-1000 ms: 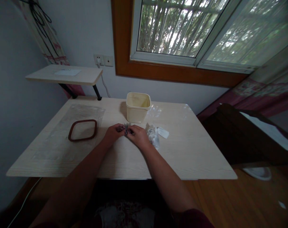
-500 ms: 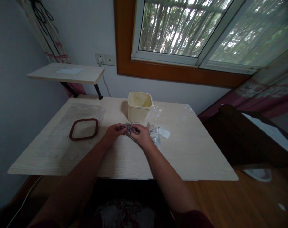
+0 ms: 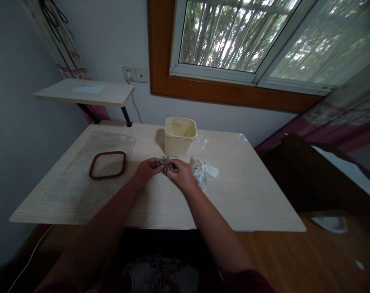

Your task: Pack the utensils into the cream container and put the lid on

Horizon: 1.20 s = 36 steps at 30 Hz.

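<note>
Over the middle of the table, my left hand (image 3: 148,170) and my right hand (image 3: 180,173) meet fingertip to fingertip. Both are closed in a pinch on a small crumpled greyish piece (image 3: 165,161), which looks thin like cloth or plastic; its kind is too small to make out. Just behind it stands a cream plastic tub (image 3: 179,146), open at the top. Beside my right hand lies a crumpled whitish plastic bag (image 3: 199,171), partly hidden by that hand, with a white tag or card (image 3: 211,170) next to it.
A clear plastic sheet (image 3: 81,187) lies on the table's left, bearing a reddish-brown rounded frame (image 3: 108,178). A small raised shelf (image 3: 111,95) with a paper (image 3: 88,89) stands at the back left. Behind the table (image 3: 248,203) are a wall and a window (image 3: 221,40).
Both hands keep their pinch on the greyish piece, with only slight finger movement. The view has shifted a little; the other things rest where they were.
</note>
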Available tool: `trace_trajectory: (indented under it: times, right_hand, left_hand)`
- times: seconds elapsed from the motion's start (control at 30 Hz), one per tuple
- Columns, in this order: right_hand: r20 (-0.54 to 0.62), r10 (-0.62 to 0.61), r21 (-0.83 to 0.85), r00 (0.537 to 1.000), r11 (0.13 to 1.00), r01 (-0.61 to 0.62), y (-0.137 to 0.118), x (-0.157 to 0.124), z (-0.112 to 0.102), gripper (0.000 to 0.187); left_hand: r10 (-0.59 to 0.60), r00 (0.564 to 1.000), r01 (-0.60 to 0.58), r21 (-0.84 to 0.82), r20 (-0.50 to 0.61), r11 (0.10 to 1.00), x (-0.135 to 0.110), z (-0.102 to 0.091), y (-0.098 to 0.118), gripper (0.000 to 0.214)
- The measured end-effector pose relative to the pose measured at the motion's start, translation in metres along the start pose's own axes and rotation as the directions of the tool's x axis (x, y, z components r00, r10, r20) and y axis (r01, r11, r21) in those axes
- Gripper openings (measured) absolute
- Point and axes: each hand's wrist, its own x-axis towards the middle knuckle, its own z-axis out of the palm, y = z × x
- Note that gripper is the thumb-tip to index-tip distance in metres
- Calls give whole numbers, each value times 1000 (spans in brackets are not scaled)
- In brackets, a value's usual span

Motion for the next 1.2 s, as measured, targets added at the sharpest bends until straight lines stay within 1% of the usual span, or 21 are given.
trace_trajectory:
  times: [0.17,0.37,0.5,0.6,0.73,0.83,1.0,1.1,1.2]
  right_hand:
    - [13,18,-21,1000,1000,-18,0,-1,0,16]
    - [84,24,-55,996,998,-19,-1,-1,-2,14]
    - [86,22,-116,996,993,-12,-5,-1,-1,12]
    - [75,36,-167,997,986,-23,-7,-1,2,11]
    - [55,49,-223,997,974,-36,-6,0,6,10]
    - [48,39,-216,998,976,-27,-3,0,7,10]
    - [26,-13,-147,1000,989,17,1,0,5,14]
    - [9,-14,-109,1000,994,14,0,-1,5,17]
    - [2,5,-82,1000,997,-5,1,-1,5,17]
  left_hand:
    - [-2,1000,1,-13,-31,1000,0,2,-2,27]
    - [-50,998,47,-82,-42,996,0,4,-4,28]
    - [-84,995,76,-147,-48,986,0,7,-6,29]
    - [-87,994,78,-121,-70,990,0,9,-5,24]
    - [-55,992,52,-23,-117,998,-1,10,-3,18]
    - [-37,991,38,11,-129,999,-1,11,-3,18]
    - [-44,992,43,-9,-118,999,0,10,-3,21]
    - [-71,992,63,-72,-106,995,0,9,-2,24]
    - [-100,993,89,-150,-62,985,0,7,-1,27]
